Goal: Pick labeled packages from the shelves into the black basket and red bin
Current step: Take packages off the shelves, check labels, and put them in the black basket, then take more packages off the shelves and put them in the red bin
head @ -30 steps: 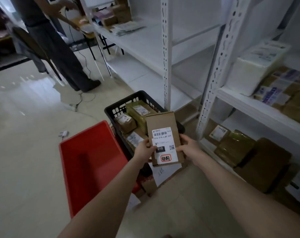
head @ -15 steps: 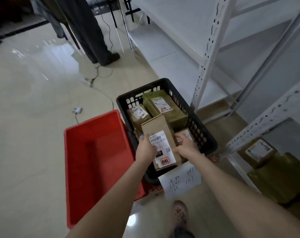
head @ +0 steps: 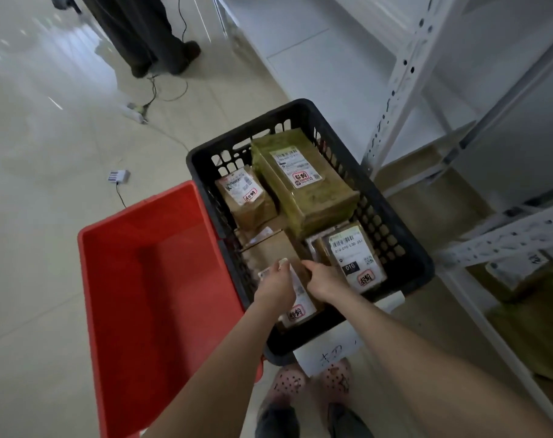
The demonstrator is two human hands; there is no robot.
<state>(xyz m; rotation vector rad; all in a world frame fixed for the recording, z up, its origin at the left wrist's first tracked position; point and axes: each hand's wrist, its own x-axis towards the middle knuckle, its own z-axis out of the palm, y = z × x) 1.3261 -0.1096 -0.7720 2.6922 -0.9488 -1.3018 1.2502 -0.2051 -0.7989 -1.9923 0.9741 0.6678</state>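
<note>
Apparently five labeled packages (head: 303, 181) fill the black basket (head: 386, 216).

floor power strip (head: 135, 111), paper note (head: 327, 354) (handwritten)

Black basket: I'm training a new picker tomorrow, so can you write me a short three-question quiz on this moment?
1. True or false: the left hand and the right hand both have a grip on the same labeled package.
2. Where is that package? A) in the red bin B) in the black basket C) on a shelf
3. Fill in: the neighbouring package, right of the hands, has a black tag reading ___.
Key: 1 true; 2 B; 3 010.
</note>
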